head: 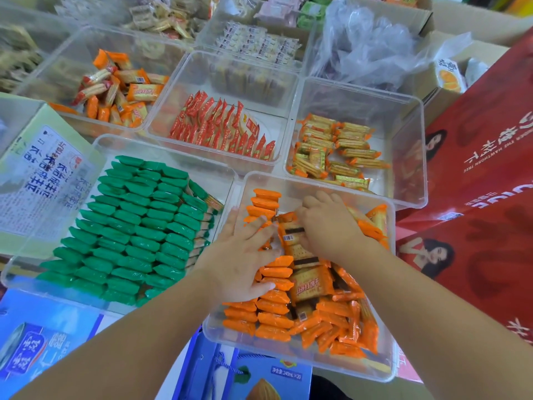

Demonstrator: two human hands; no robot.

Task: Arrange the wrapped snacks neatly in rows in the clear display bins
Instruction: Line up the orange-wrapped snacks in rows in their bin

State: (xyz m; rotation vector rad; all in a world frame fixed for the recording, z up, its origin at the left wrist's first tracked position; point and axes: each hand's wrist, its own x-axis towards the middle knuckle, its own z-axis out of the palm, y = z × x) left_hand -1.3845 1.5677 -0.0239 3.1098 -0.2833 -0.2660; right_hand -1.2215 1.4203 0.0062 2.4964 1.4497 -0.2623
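Both my hands are inside the near clear bin (pixel 297 360), which holds orange-wrapped snacks (pixel 274 319). Along its left side the packs stand in tidy rows; on the right they lie loose in a heap. My left hand (pixel 245 261) lies flat with straight fingers on the left rows, pressing them. My right hand (pixel 328 226) is curled over packs lying face up in the middle of the bin (pixel 291 238) and grips them. To the left, another clear bin (pixel 99 141) is filled with neat rows of green-wrapped snacks (pixel 135 229).
Behind stand clear bins with red-wrapped packs (pixel 222 125), gold and orange packs (pixel 334 148) and loose orange packs (pixel 118 88). Red gift boxes (pixel 476 174) line the right. A printed carton (pixel 43 180) is at the left, blue boxes (pixel 43 342) in front.
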